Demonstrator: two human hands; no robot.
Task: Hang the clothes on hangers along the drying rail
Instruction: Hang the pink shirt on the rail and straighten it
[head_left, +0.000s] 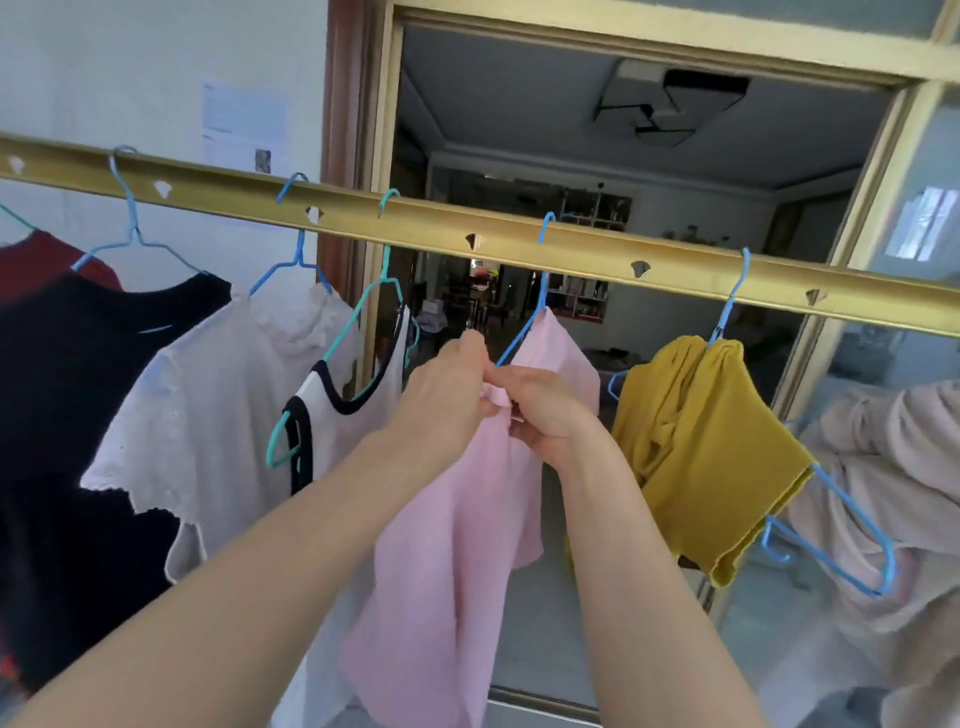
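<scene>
A gold drying rail (519, 239) runs across the view, sloping down to the right. A pink garment (457, 545) hangs from a blue hanger (524, 332) hooked on the rail at the middle. My left hand (441, 405) and my right hand (550, 410) both pinch the pink fabric near its neckline, close together. Left of it hang a white top with black trim (337, 410) on a teal hanger, a cream lace top (208, 405) and a black top (78, 374). To the right a mustard garment (696, 447) is draped over a tilted blue hanger (841, 535).
A dark red garment (36, 260) hangs at the far left. A beige garment (893, 519) fills the right edge. Behind the rail a gold-framed doorway (387, 156) opens into a room. A paper sheet (241, 124) is stuck on the white wall.
</scene>
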